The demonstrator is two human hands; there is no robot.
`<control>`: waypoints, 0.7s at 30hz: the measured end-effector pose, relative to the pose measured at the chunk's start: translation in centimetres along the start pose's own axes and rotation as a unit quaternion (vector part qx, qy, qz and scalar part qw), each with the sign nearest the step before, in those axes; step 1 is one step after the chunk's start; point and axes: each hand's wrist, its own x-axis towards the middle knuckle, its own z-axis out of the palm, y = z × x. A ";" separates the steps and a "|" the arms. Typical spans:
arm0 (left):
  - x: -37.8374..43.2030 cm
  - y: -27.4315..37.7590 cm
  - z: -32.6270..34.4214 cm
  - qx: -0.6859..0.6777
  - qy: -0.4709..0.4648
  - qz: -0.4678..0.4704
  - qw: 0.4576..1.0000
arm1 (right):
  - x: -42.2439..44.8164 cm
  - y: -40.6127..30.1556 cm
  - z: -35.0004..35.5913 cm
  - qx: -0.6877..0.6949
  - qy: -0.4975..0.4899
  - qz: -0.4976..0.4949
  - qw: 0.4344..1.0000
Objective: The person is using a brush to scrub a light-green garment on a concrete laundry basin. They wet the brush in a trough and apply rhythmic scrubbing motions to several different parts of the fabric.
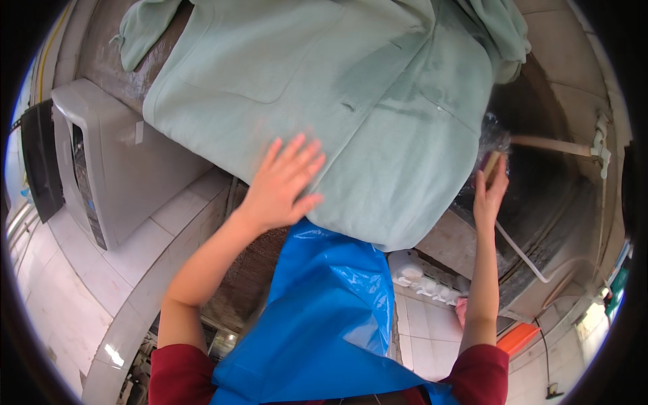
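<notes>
A pale green garment (243,76) lies spread out before me, its lower edge towards my blue plastic apron (329,288). Darker wet patches mark its middle and right side. Over the lower left part of the cloth, my left hand (283,185) is blurred, with fingers apart and nothing in them. Whether it presses on the fabric I cannot tell. Off the garment's right edge, my right hand (490,190) grips a small block-shaped brush (491,166), tan on one side and dark purplish on the other. Water splashes around the brush; its far end is blurred.
A dark wet basin (547,197) lies at the right, with a wall tap (601,147) and a tan hose or spout (552,144) reaching towards the brush. At left stands a grey plastic appliance (126,172) on a tiled ledge. White plastic containers (425,276) sit below the garment.
</notes>
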 end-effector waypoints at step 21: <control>-2.9 -1.8 7.1 0.113 0.259 0.118 0.952 | 1.3 -24.2 6.7 -0.036 -0.220 -0.247 0.943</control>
